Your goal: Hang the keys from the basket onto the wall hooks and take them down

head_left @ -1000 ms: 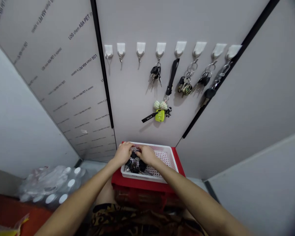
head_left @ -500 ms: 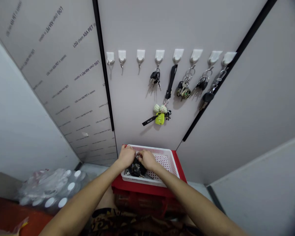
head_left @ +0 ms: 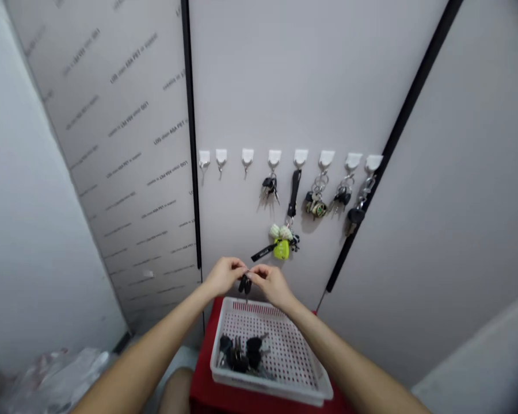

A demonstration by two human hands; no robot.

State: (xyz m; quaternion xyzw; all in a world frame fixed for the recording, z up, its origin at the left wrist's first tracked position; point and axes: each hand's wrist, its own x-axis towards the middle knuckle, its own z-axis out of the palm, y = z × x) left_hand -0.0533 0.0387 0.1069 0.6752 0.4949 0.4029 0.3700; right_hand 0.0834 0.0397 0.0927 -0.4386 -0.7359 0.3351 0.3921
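Note:
My left hand point(head_left: 225, 275) and my right hand point(head_left: 273, 283) meet above the far rim of a white plastic basket point(head_left: 291, 351). Between their pinched fingertips hangs a small bunch of black-headed keys point(head_left: 244, 284), its ring mostly hidden by the fingers. More black keys point(head_left: 242, 353) lie heaped in the left part of the basket. On the panel behind, several white hooks run in a row. Bare ones are at the left, such as a hook point(head_left: 247, 158). Others carry key bunches point(head_left: 270, 185), a black strap point(head_left: 294, 192) and a lime-green key fob point(head_left: 281, 249).
Under the basket is a red-covered stand point(head_left: 205, 368). Clear plastic wrapping point(head_left: 56, 379) lies on the floor at the lower left. Black vertical strips point(head_left: 190, 132) edge the hook panel, and printed panelling point(head_left: 125, 144) stands to its left.
Both hands have risen out of the basket, bringing up a bunch of keys. The view has tilted upward, so the hooks and basket sit lower in it.

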